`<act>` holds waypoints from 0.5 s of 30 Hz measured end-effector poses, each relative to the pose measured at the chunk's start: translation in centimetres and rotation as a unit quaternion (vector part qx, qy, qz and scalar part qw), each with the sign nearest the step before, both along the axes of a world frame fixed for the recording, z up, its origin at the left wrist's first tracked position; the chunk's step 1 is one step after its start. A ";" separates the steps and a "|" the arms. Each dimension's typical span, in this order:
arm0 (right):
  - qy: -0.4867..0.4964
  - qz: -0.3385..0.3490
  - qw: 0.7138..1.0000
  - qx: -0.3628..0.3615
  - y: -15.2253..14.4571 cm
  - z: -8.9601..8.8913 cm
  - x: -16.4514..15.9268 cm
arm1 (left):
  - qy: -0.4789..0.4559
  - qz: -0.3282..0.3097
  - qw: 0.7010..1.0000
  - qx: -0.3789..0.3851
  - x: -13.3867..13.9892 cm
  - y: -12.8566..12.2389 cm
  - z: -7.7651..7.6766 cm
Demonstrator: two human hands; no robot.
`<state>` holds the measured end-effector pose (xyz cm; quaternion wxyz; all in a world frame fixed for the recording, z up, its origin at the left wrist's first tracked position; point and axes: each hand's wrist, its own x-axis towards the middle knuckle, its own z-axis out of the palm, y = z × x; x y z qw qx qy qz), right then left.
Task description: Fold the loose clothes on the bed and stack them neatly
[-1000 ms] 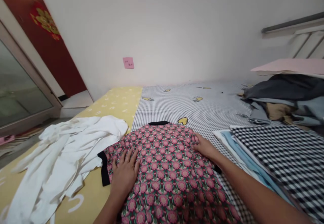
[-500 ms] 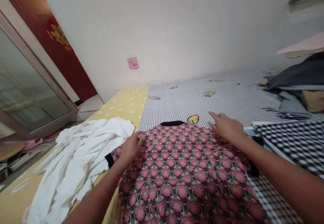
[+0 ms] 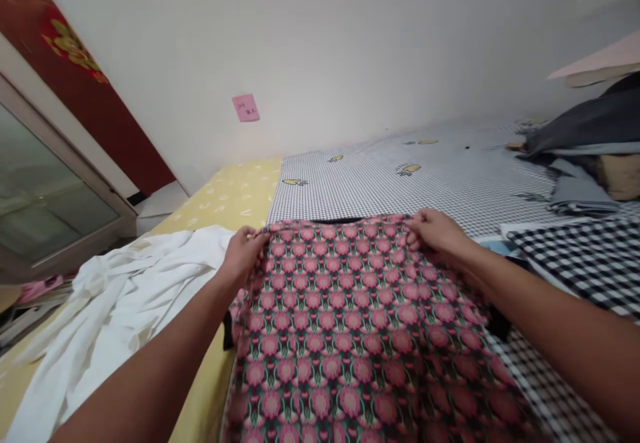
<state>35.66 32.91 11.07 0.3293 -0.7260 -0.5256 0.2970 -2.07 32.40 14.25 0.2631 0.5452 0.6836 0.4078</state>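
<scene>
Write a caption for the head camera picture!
Left hand and right hand pinch a pink-flowered, black-trimmed shirt by its shoulders, beside crumpled white cloth.

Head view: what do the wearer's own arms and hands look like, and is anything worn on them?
The left hand and right hand are gloveless. The left forearm and right forearm are bare, with no sleeve, watch or bracelet visible. Whether there are rings, I cannot tell.

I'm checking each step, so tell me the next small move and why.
Probably raise the pink, floral-patterned fabric shirt evenly: the left grip and right grip pinch it on either side of its black neckline, so a matched lift should avoid skewing it.
</scene>
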 end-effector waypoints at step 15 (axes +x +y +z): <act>-0.364 0.192 0.894 0.178 -12.8 -9.1 -2.0 | 0.457 -0.180 0.870 -0.039 -2.9 -15.0 -8.4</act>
